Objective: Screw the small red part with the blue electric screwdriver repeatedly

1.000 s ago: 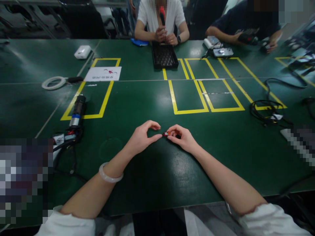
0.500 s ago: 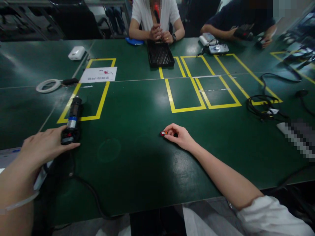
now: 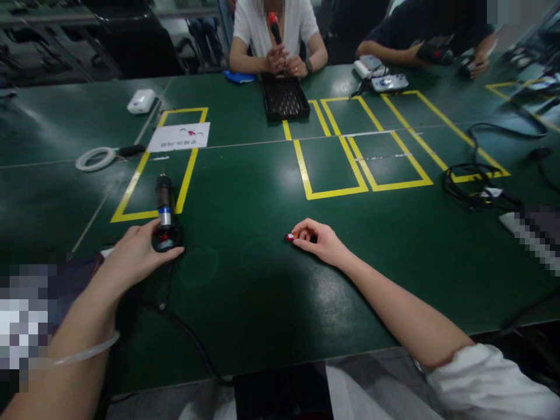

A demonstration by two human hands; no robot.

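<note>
My left hand [image 3: 135, 256] is wrapped round the rear end of a black electric screwdriver [image 3: 164, 213] with a blue-and-silver band, whose tip points away from me across the green table [image 3: 254, 291]. Its cable [image 3: 188, 332] trails back toward the near edge. My right hand [image 3: 317, 240] rests on the table at the centre, its fingertips pinched on a small red and black part [image 3: 291, 237] that touches the surface.
Yellow tape rectangles [image 3: 332, 169] mark the table. A white paper [image 3: 179, 136], a tape roll [image 3: 94, 158] and a white box [image 3: 141, 100] lie far left. A black tray [image 3: 283, 97] sits before a seated person. Coiled cables [image 3: 475, 186] lie right.
My left hand left the small part, swung left and took hold of the screwdriver, which has turned and shifted right. My right hand stayed put on the part.
</note>
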